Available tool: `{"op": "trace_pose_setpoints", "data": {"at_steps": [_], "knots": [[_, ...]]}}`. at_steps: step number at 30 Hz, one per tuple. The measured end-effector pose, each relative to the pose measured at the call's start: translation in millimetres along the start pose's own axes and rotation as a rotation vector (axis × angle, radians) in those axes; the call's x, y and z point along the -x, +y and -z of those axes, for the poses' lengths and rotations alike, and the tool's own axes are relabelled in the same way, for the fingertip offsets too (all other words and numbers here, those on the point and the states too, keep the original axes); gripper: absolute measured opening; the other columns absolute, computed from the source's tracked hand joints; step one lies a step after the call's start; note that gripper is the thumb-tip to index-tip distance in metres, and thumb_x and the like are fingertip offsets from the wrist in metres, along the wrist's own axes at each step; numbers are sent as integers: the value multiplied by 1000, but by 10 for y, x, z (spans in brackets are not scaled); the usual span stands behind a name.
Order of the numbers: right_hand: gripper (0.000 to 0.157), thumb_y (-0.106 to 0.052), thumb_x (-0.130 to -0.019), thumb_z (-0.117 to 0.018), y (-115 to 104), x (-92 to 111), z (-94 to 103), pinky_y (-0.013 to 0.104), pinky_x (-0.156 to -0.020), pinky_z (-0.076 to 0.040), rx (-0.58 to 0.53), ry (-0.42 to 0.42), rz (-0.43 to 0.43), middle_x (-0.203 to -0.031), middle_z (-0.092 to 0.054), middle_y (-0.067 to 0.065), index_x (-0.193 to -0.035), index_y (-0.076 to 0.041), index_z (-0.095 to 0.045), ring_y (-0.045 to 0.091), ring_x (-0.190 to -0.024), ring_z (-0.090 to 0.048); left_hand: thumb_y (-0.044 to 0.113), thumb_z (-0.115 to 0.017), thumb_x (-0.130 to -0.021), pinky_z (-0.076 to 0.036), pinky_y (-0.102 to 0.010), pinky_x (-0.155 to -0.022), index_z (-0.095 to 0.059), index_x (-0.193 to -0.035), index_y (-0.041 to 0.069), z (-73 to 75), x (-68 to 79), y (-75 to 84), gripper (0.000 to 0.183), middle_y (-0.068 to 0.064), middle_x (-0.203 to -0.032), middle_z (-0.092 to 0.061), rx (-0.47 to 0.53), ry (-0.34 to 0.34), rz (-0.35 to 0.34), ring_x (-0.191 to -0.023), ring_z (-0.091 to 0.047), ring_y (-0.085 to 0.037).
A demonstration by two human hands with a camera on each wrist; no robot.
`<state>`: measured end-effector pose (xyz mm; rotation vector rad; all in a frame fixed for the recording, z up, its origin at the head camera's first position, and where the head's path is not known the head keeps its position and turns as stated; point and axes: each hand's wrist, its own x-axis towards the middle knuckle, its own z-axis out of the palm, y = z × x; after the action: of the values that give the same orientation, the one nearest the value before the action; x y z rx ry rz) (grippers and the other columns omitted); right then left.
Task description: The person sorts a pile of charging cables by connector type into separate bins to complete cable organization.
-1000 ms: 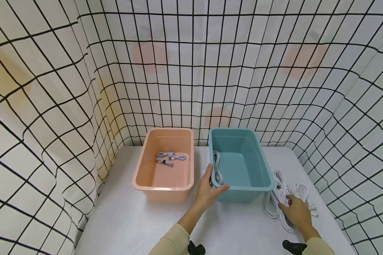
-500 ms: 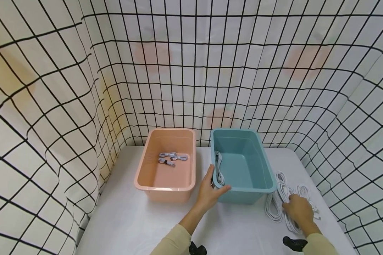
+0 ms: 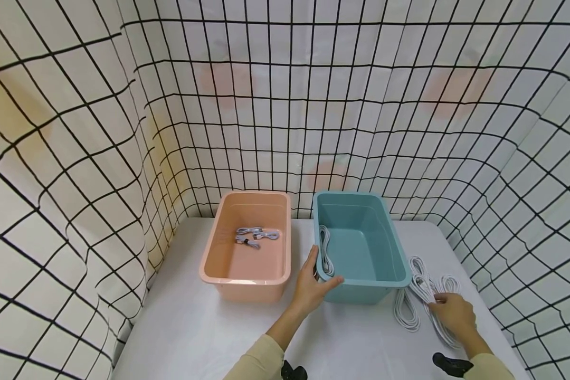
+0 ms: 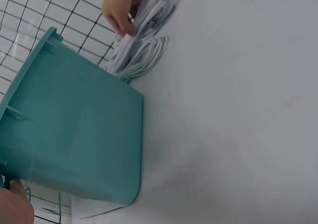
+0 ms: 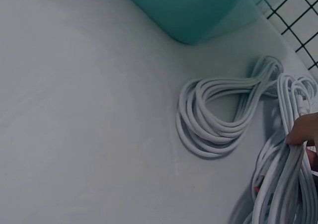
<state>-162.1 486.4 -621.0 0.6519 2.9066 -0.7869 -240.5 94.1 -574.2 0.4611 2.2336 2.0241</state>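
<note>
At the near left corner of the teal bin (image 3: 361, 237), my left hand (image 3: 310, 287) grips the rim, its thumb along the front edge. A coiled white cable (image 3: 326, 250) lies inside that bin against its left wall. Right of the bin, my right hand (image 3: 455, 315) pinches a bundled white cable (image 5: 285, 184), thumb over the strands in the right wrist view. Another coiled white cable (image 5: 213, 114) lies on the table beside it, and a further white coil (image 3: 448, 285) sits behind the hand. The right fingertips are partly hidden.
A peach bin (image 3: 247, 269) stands left of the teal one, with several small tied cables (image 3: 256, 235) on its floor. Black grid mesh (image 3: 290, 126) walls enclose the white table (image 3: 180, 316) at the back and both sides.
My right hand has closed on a cable bundle and shifted slightly right and toward me, pulling the bundle away from the coil beside it. My left hand has stayed at the bin's rim.
</note>
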Motion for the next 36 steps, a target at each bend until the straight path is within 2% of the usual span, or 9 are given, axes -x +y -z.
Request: {"op": "trace_pose_setpoints", "data": {"at_steps": [6, 10, 14, 19, 24, 28, 36], "knots": [[50, -23, -92, -70, 4, -2, 118, 56, -74, -49, -43, 59, 25, -104, -71, 26, -125, 14, -64, 45, -94, -65, 27, -89, -85, -33, -33, -116, -23, -165, 7, 3, -4, 5, 106, -4, -169, -20, 8, 5, -11, -152, -22, -16], [49, -24, -93, -72, -24, 1, 184, 54, -72, -51, -57, 73, 60, -101, -71, 23, -125, 13, -65, 39, -91, -66, 26, -89, -85, -33, -34, -116, -22, -165, 6, 5, -6, -3, 106, -5, -169, -19, 13, 6, -18, -152, -22, -16], [47, -23, -94, -72, -41, -5, 220, 57, -76, -53, -61, 81, 114, -100, -73, 22, -124, 13, -66, 42, -93, -67, 24, -89, -85, -33, -35, -116, -22, -165, 6, 11, -11, -12, 106, -9, -170, -19, 7, 11, -24, -152, -22, -17], [44, -22, -94, -73, -97, 2, 304, 64, -84, -51, -56, 79, 151, -108, -71, 29, -120, 13, -68, 54, -105, -61, 23, -89, -85, -33, -35, -116, -23, -164, 6, 11, -14, -15, 105, -10, -170, -20, -15, 13, -17, -152, -22, -18], [47, -25, -95, -74, -161, 19, 417, 56, -77, -52, -78, 98, 131, -103, -72, 23, -123, 12, -67, 46, -99, -63, 23, -88, -85, -33, -35, -116, -23, -164, 6, 3, -9, -14, 104, -10, -170, -20, -23, 11, -12, -152, -22, -18], [47, -25, -95, -74, -195, 37, 492, 49, -73, -52, -92, 130, 162, -101, -72, 20, -123, 12, -67, 41, -95, -64, 24, -89, -85, -33, -35, -116, -23, -164, 6, 0, 0, -16, 105, -12, -170, -20, -28, 16, -17, -152, -22, -18], [44, -25, -96, -74, -320, 93, 665, 57, -76, -56, -114, 150, 220, -106, -71, 28, -118, 13, -69, 50, -99, -65, 31, -89, -85, -34, -34, -116, -24, -164, 7, -8, 4, -11, 106, -8, -170, -21, -31, 11, -18, -152, -23, -16]]}}
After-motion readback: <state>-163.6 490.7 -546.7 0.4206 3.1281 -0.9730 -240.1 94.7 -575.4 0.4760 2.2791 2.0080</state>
